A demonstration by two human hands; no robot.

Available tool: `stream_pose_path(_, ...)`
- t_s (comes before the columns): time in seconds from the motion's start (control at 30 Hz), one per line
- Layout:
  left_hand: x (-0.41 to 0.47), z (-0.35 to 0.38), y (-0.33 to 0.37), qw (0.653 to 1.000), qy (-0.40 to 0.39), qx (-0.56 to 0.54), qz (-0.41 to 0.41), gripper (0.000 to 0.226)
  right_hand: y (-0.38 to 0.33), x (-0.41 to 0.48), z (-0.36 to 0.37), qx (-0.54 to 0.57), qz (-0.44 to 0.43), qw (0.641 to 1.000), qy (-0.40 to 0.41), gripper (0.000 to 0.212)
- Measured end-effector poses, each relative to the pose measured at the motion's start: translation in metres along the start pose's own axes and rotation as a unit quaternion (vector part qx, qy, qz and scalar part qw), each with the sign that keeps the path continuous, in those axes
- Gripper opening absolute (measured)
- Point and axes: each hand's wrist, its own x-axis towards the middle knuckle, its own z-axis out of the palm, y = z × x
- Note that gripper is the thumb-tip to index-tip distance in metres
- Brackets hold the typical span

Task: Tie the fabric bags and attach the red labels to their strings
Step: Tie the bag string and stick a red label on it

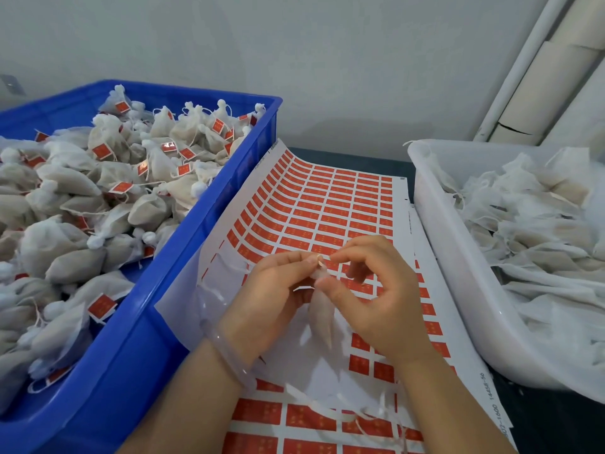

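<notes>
I see the dark worktop [360,157] carrying a blue crate [183,244] at left, a white tub [458,290] at right, and the sheet of red labels [330,204] between them, touching both.

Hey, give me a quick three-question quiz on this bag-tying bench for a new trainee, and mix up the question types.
1. True or false: the bags in the blue crate already carry red labels.
2. Where does the label sheet lie? A: inside the crate. B: between the crate and the white tub. C: pinned to the wall.
3. What do the left hand and right hand pinch between them above the sheet?

Key: 1 true. 2 B. 3 a fabric bag.
</notes>
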Motion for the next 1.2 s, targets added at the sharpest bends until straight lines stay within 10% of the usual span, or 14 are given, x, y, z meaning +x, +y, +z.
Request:
stream_pose_path(0.73, 0.001, -0.001, -0.01, 0.986, 0.007, 0.094, 0.135, 0.005, -0.002, -0.006, 0.014, 0.097, 0.199, 0.975, -0.032, 0.008)
stream_pose_path(1.2, 0.004, -0.004, -0.009, 0.972, 0.027, 0.187, 0.138, 0.022, 0.002, -0.002, 0.0, -0.018, 0.16, 0.982, -0.1, 0.018)
